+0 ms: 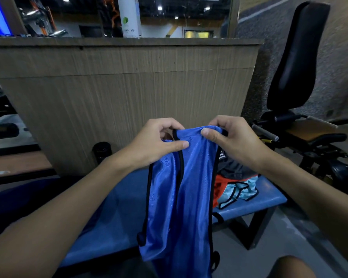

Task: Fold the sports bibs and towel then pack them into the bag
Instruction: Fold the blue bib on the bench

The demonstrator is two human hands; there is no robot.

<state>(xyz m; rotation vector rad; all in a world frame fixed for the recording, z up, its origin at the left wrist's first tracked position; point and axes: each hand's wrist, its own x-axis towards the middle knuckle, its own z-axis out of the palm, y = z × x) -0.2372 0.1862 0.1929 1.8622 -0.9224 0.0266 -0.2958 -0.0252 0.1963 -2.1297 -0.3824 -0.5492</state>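
Both hands, left hand (pixel 157 141) and right hand (pixel 231 137), pinch the blue bib (pixel 181 197) by its top; light, limp, slippery mesh, best held at the trimmed edges.

- Royal-blue bib (pixel 181 197), pinched between the left hand (pixel 159 141) and the right hand (pixel 233 141): glossy royal blue with a fine mesh sheen and black binding on every edge.
- Pale-blue bib (pixel 239 192), below the right hand: light sky blue, black binding.
- Orange-red bib (pixel 219 185), below the right hand, beside the pale one: bright orange-red.
- Dark cloth (pixel 235 167), under the right wrist: charcoal grey, with white stripes at the edge nearest the hand.
- Bench (pixel 259 201), beneath both hands: mid-blue top, black legs.
- Counter panel (pixel 119 93), beyond both hands: tan wood with a fine vertical grain.
- Cylinder (pixel 101 151), lower left of the left hand: glossy black.
- Backrest pad (pixel 295 63), upper right of the right hand: black.
- Floor (pixel 279 237), below the right forearm: grey.
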